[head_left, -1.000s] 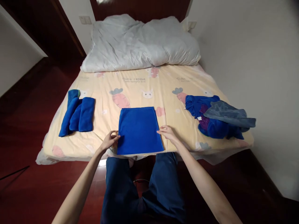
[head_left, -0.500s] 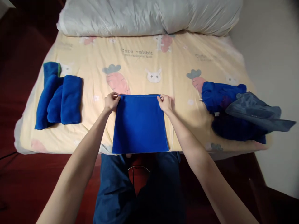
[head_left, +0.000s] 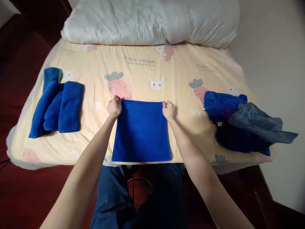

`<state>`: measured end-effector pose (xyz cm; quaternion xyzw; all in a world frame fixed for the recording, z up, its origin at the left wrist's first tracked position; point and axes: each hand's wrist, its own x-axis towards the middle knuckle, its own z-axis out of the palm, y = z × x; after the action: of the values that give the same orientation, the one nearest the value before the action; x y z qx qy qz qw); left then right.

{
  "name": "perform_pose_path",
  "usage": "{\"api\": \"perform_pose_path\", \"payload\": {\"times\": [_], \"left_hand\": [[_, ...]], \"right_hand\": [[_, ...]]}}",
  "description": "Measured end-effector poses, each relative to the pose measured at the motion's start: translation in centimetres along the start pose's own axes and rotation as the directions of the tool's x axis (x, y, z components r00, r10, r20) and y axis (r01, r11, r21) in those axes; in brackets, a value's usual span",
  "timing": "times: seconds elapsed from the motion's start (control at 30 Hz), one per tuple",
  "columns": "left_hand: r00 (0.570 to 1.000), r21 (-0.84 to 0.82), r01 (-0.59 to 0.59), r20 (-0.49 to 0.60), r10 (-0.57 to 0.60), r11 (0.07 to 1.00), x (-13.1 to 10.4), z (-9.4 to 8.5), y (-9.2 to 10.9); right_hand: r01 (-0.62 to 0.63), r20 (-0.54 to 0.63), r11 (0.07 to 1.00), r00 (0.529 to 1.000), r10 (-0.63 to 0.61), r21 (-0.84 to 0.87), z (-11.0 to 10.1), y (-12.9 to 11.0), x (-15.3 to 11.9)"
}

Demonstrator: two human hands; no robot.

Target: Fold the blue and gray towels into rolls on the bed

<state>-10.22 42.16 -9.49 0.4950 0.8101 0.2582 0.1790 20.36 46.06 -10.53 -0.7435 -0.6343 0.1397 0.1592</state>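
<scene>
Between left hand (head_left: 114,107) and right hand (head_left: 169,110), pinched by far corners, lies blue cloth (head_left: 143,132).

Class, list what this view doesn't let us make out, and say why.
- Head view: the underside of the cloth, hidden by its own upper face.
- Head view: part of the blue heap, covered by the grey piece.
- Head view: the left arm's upper end, cut off by the bottom edge.
- Head view: the small print, too small and blurred to read.
</scene>
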Motion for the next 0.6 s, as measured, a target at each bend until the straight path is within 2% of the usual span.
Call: {"api": "perform_pose_path", "payload": {"times": [0.17,0.27,0.37,0.43,0.5,0.6], "left_hand": [[0.995,0.108,-0.09,-0.034,0.094,0.99,-0.4,0.4,-0.1],[0.984,0.115,-0.169,0.08,0.16,0.979,0.6,0.2,-0.5],[0.962,0.125,-0.189,0.222,0.158,0.974,2.4,-0.1,-0.6],[0.952,0.148,-0.189,0.269,0.144,0.971,3.4,-0.2,-0.5],[0.959,0.175,-0.174,0.254,0.126,0.969,4.0,-0.3,-0.3],[0.981,0.19,-0.117,0.175,0.084,0.975,3.9,-0.2,-0.2]], "right_hand": [[-0.042,-0.013,0.999,0.999,0.042,-0.001,-0.1,-0.6,-0.1],[-0.081,-0.019,0.997,0.997,0.081,0.016,0.1,-0.5,0.2],[-0.017,0.008,0.998,1.0,0.016,0.068,0.3,-0.2,1.0],[0.014,0.028,0.992,0.999,-0.018,0.123,0.6,0.1,1.9],[-0.002,0.038,0.983,0.999,-0.005,0.184,0.9,0.3,2.7],[-0.033,0.025,0.969,0.999,0.028,0.244,1.3,0.3,3.5]]}}
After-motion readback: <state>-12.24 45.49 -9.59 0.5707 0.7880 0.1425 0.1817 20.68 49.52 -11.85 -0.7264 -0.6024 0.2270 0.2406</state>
